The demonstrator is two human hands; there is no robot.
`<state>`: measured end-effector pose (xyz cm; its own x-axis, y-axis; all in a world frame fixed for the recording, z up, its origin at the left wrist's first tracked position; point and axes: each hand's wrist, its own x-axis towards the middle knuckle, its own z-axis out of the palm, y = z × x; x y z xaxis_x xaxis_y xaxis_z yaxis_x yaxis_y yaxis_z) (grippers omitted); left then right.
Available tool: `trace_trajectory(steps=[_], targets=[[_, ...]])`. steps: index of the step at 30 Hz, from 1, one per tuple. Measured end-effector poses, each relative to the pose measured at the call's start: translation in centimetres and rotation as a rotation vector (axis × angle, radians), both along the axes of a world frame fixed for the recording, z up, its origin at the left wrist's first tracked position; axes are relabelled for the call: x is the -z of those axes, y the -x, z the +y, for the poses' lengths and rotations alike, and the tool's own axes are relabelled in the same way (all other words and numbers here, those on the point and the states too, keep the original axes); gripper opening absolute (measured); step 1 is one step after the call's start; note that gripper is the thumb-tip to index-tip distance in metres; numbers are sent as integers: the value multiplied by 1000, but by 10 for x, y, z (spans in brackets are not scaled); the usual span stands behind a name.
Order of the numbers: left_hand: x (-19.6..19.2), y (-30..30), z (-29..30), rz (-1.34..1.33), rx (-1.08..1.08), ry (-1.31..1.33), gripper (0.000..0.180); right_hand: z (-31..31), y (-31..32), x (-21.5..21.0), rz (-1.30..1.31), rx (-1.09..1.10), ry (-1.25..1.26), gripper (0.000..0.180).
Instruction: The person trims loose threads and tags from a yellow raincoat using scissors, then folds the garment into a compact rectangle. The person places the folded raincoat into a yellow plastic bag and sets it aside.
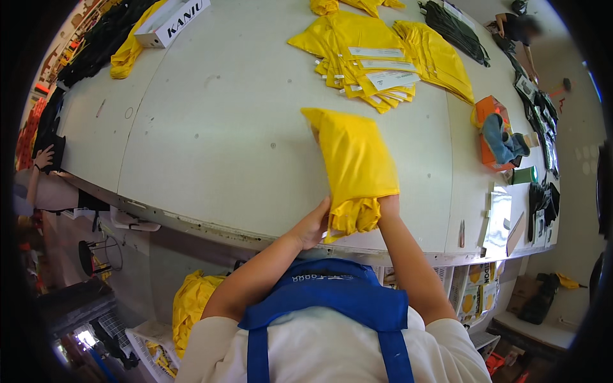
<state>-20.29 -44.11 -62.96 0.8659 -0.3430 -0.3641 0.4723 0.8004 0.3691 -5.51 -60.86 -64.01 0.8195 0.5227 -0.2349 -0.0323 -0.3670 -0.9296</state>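
A plump yellow fabric pouch point(359, 153) lies at the front of the table before me, its narrow corner pointing away. Crumpled yellow cloth point(355, 216) bulges from its near end, by the table's edge. On the left side of that end, my left hand point(314, 225) is closed against the bunched cloth, its fingertips partly hidden behind it. My right hand point(389, 207) grips the pouch's near right corner, and most of its fingers are covered by the fabric. Beyond the pouch sits a fanned stack of flat yellow pouches point(357, 60) with white labels.
Another yellow pile point(437, 57) adjoins the labelled stack. Dark cloth point(456, 32) lies behind it. To the right are an orange box point(490, 115) with blue cloth and a small cutter point(461, 233). A white box point(171, 24) stands far left. Another person's hand point(45, 157) rests at the left edge.
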Motion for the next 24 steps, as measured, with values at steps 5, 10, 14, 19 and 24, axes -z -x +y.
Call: trace_trajectory(steps=[5, 10, 14, 19, 24], targets=[[-9, -6, 0, -96, -9, -51, 76, 5, 7, -24, -399, -223, 161, 49], [9, 5, 3, -78, 63, -67, 79, 43, 43, -46, -839, -527, 566, 50], [9, 14, -2, -22, -14, -179, 72, 53, 38, -46, -923, -534, 556, 54], [16, 24, -16, 77, -238, -382, 70, 54, -4, -44, -821, -590, 531, 56], [15, 19, -4, 96, -47, -92, 70, 68, 30, -18, -887, -490, 545, 57]])
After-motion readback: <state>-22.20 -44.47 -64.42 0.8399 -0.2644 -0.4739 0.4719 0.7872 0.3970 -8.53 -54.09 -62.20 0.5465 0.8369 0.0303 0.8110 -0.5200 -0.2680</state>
